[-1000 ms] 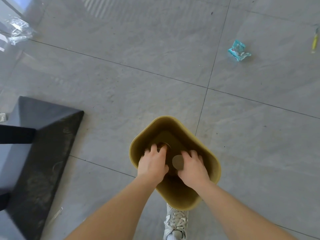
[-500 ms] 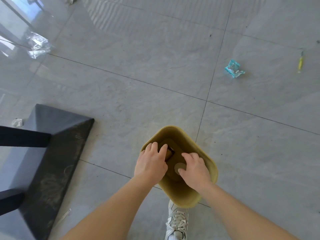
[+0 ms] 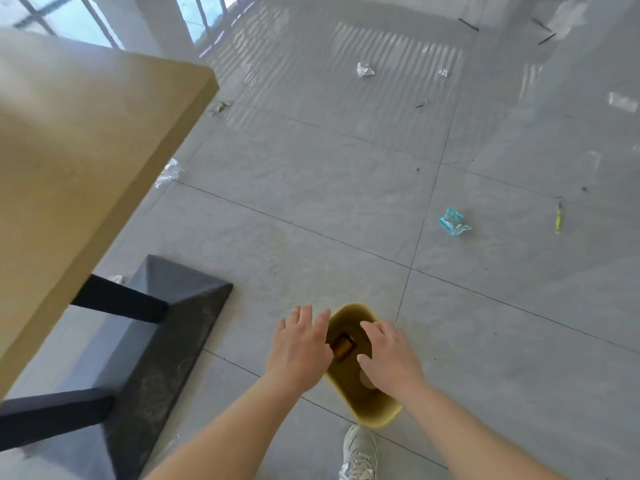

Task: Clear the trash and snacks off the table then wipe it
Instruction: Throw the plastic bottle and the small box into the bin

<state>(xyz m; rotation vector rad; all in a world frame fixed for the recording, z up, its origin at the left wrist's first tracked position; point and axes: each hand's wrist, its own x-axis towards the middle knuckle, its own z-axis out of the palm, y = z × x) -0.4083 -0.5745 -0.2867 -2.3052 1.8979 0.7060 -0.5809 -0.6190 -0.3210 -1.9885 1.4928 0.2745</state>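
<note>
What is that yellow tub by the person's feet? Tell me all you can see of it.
It is a mustard-yellow bin, plastic by its look, lidless, with a rounded-square mouth. It stands upright on the grey tiled floor, just ahead of a white shoe and right of the table's dark base. Inside lie a brown cylinder and a pale round piece. The left hand and right hand, fingers spread, hang over its mouth; whether they touch the rim is unclear.
</note>
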